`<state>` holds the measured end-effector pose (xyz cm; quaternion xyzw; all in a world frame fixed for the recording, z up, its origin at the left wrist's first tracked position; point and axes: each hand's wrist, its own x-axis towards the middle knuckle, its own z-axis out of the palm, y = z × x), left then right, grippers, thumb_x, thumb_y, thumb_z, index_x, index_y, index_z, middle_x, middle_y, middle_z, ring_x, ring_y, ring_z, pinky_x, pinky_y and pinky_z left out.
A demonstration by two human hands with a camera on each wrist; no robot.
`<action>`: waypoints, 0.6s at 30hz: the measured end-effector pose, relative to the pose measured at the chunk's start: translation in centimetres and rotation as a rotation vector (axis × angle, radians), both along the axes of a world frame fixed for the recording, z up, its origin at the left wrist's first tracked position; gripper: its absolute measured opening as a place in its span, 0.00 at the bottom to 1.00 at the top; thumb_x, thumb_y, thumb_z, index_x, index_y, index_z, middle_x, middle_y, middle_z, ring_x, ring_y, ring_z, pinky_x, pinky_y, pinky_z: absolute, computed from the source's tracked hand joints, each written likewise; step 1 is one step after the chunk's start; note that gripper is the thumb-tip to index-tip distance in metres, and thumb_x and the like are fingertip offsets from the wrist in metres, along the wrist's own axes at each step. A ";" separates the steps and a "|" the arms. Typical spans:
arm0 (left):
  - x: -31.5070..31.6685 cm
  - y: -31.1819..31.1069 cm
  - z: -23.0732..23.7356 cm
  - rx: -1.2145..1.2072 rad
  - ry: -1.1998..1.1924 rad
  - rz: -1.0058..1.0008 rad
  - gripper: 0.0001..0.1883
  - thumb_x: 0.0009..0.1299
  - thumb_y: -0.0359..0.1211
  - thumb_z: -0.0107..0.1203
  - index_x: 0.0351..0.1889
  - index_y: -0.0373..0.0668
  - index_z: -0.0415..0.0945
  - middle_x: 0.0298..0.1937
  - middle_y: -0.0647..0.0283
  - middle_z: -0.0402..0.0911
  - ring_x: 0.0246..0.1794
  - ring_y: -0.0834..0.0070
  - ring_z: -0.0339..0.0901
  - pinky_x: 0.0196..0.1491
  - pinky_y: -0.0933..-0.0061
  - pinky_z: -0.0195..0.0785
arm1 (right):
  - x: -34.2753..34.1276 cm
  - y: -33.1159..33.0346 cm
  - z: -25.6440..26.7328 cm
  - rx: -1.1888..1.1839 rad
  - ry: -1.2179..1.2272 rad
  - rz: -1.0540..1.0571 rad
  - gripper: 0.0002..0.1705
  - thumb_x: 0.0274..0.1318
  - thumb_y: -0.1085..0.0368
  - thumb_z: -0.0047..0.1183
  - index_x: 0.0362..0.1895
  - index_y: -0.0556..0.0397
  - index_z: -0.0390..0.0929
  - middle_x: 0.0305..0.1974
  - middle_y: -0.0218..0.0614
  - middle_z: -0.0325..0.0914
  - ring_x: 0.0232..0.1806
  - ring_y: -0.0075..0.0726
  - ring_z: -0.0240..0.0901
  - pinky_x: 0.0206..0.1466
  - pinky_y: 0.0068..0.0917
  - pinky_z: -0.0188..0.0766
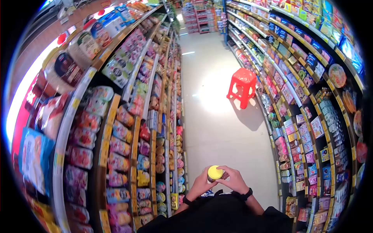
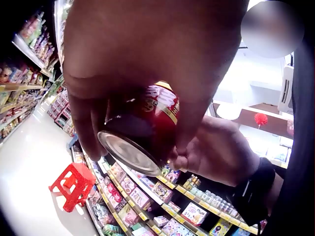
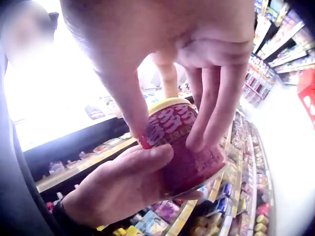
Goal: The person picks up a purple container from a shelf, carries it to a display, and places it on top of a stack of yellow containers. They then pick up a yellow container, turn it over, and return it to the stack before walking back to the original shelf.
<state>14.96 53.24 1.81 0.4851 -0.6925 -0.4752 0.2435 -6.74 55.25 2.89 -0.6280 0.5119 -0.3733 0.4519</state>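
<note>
A small red can with a yellow lid point(image 1: 215, 172) is held between both hands in front of the body. The left hand point(image 1: 201, 184) grips its side, thumb across the red label in the right wrist view. Around the can's upper part curl the thumb and fingers of the right hand point(image 1: 232, 179). In the left wrist view the can point(image 2: 156, 115) shows its bare metal base, tilted, below the left hand point(image 2: 147, 44). Printed lettering covers the can point(image 3: 189, 164) under the right hand point(image 3: 167, 29).
Packed shelves point(image 1: 155, 134) line the left side of an aisle, with more shelves point(image 1: 287, 77) along the right. A red plastic stool point(image 1: 242, 86) stands on the pale floor point(image 1: 217, 132) near the right shelves. Further racks point(image 1: 200, 17) stand at the far end.
</note>
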 end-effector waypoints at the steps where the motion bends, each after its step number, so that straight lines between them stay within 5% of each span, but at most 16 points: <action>1: 0.3 -2.2 0.4 -0.033 0.003 -0.031 0.39 0.70 0.43 0.73 0.75 0.48 0.65 0.61 0.47 0.84 0.61 0.46 0.85 0.59 0.56 0.79 | 0.3 -1.8 0.1 0.005 0.003 -0.028 0.30 0.58 0.64 0.76 0.64 0.51 0.81 0.45 0.41 0.89 0.39 0.35 0.88 0.47 0.32 0.84; 12: 1.6 -21.6 0.6 -0.004 -0.001 -0.174 0.38 0.72 0.46 0.71 0.75 0.48 0.66 0.63 0.46 0.84 0.63 0.48 0.84 0.61 0.58 0.77 | 1.8 -18.7 2.0 0.028 0.122 -0.108 0.32 0.59 0.60 0.75 0.66 0.48 0.79 0.43 0.43 0.89 0.38 0.37 0.89 0.45 0.32 0.84; 18: -0.6 -31.7 -1.6 0.044 -0.069 -0.246 0.39 0.72 0.45 0.71 0.76 0.47 0.65 0.62 0.46 0.84 0.60 0.48 0.85 0.59 0.57 0.78 | 0.1 -27.2 -2.3 0.070 0.033 -0.203 0.32 0.57 0.59 0.77 0.64 0.49 0.81 0.42 0.43 0.89 0.37 0.39 0.89 0.45 0.33 0.84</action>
